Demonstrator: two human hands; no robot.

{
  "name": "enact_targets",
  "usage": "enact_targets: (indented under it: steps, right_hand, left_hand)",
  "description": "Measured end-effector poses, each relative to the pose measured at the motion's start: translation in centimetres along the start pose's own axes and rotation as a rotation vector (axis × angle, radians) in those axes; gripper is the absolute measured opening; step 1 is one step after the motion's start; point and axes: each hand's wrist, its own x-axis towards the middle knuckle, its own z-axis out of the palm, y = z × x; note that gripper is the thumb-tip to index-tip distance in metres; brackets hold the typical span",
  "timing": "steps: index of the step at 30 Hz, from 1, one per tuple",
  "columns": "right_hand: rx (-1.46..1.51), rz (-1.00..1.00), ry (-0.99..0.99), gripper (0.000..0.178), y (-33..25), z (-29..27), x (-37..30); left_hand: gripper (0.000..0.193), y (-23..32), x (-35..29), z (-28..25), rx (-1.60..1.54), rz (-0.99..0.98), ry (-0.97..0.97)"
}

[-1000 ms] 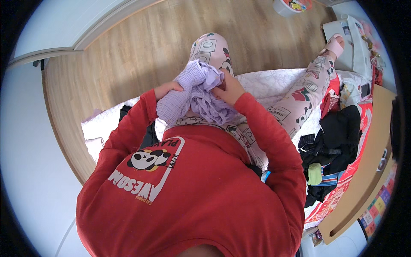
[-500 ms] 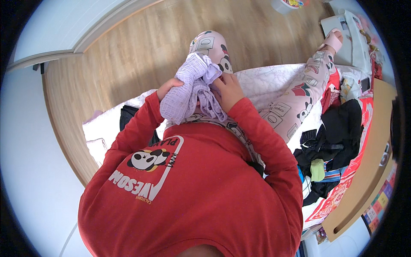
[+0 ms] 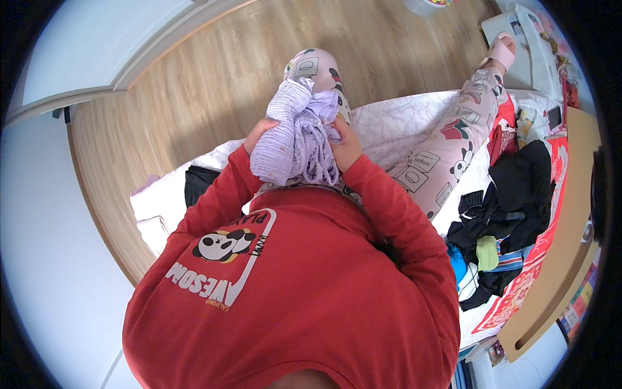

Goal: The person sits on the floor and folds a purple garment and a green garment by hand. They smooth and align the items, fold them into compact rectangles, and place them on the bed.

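Note:
A bunched lilac garment (image 3: 285,136) of crinkled, ribbed cloth lies over my lap, folded into a soft bundle; I cannot make out what kind of garment it is. My left hand (image 3: 259,133) grips the bundle's left side, thumb on top and fingers tucked beneath. On the other side, my right hand (image 3: 346,146) pinches the smoother right edge, its fingertips partly hidden by the cloth. Under the bundle are my legs in pink printed trousers (image 3: 427,165).
A pile of dark clothes (image 3: 518,188) lies on the bed to my right, with a light green sock-like piece (image 3: 487,253) in it. Another black cloth (image 3: 199,184) is at my left. A white cabinet (image 3: 518,55) and a bucket (image 3: 424,6) stand beyond the bed.
My right hand has shifted down and slightly right along the cloth's edge. The lilac bundle has spread a little flatter, and my left hand has moved slightly right with it.

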Motion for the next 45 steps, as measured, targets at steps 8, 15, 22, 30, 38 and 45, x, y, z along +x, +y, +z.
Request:
enact_targets:
  steps: [8,15,22,30,38,45]
  right_hand:
    - [0.143,-0.053,-0.102,0.055,-5.2,0.6,-0.4]
    - [0.335,-0.029,0.053,0.048,-3.5,1.8,-0.9]
    - [-0.07,-0.261,-0.053,0.049,-6.9,1.8,-0.8]
    - [0.383,0.0,-0.14,0.036,-5.2,1.8,-0.8]
    - [-0.037,-0.272,-0.201,0.032,-8.7,-0.6,0.5]
    - [-0.455,-0.238,-0.254,0.03,-10.7,-3.8,1.3]
  left_hand:
    - [0.038,0.4,-0.3,-0.8,-0.14,0.032,0.005]
    - [0.054,0.8,-2.1,5.1,0.185,0.018,0.054]
    - [0.055,0.0,-2.4,2.4,0.067,0.119,-0.066]
    - [0.053,0.6,-2.2,3.3,-0.072,0.134,-0.001]
    - [0.047,2.7,-2.2,2.3,0.18,0.116,-0.079]
    - [0.043,2.7,-2.3,3.8,0.426,-0.034,-0.065]
